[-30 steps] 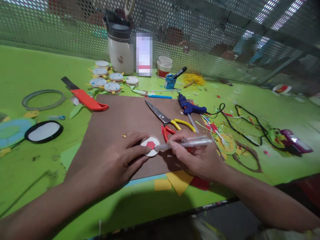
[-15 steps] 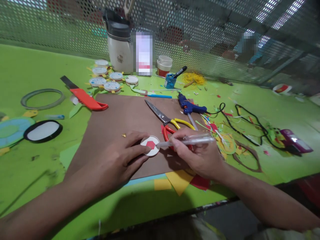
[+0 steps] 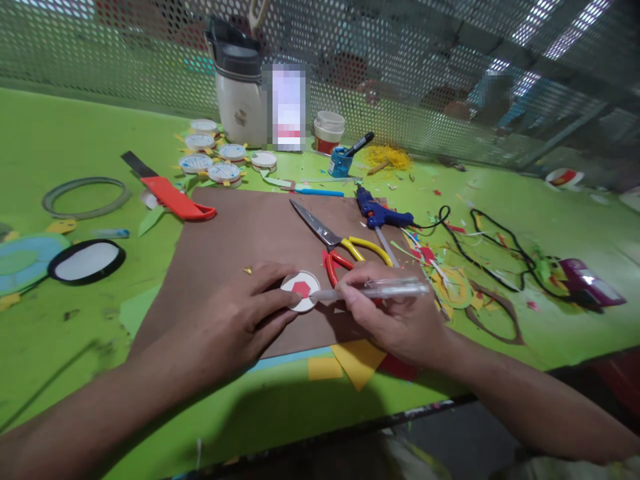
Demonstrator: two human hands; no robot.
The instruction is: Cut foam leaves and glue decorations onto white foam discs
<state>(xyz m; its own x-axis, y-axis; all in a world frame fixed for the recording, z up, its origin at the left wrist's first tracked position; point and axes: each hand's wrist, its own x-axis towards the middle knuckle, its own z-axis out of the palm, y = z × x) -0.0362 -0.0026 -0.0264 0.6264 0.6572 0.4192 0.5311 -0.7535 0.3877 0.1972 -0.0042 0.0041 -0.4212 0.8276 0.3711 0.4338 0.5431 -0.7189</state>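
My left hand (image 3: 260,310) grips the edge of a small white disc (image 3: 306,305) with its fingers and thumb, on a brown sheet (image 3: 235,233). A red paper hexagon (image 3: 301,289) lies on the disc, partly under a fingertip. In my right hand (image 3: 395,313) is a clear-barrelled pen (image 3: 390,288), held slanted with its tip at the disc's right side, beside the hexagon. Just behind the right hand lie open scissors (image 3: 325,233) with red and yellow handles; the hand hides part of them.
A blue glue gun (image 3: 380,212) with a black cord lies right of the scissors, near paper scraps. At left are a red-handled cutter (image 3: 170,197) and a tape ring (image 3: 85,198). Several decorated white discs (image 3: 225,173) stand before a white jug (image 3: 240,100). Yellow paper (image 3: 357,363) lies in front.
The pen tip has shifted slightly down and left along the disc beside the hexagon, my right hand moving with it. My left hand and the disc stay in place.
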